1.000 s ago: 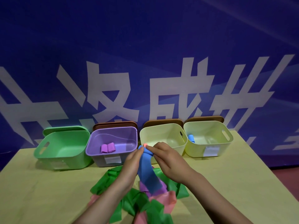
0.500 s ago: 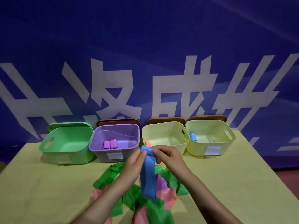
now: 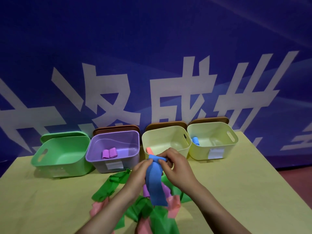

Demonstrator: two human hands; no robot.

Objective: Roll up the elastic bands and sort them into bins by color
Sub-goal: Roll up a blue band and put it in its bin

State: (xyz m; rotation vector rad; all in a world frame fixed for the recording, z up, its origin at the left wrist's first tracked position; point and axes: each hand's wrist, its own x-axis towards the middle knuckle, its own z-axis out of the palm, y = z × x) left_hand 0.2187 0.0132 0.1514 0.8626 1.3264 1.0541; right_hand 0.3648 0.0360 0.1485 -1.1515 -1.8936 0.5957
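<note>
Along the back of the desk [image 3: 50, 200] I see, left to right, a green bin [image 3: 62, 154], a purple bin [image 3: 114, 147] holding two purple rolls [image 3: 109, 153], and two pale yellow bins [image 3: 166, 141], the far right one holding a blue roll [image 3: 195, 141]. Before them, my left hand [image 3: 140, 173] and right hand [image 3: 177, 169] each keep a pinching grip on the top of a blue band [image 3: 154, 183], which hangs over a heap of green bands [image 3: 109, 186] and pink bands [image 3: 173, 205] on the desk.
</note>
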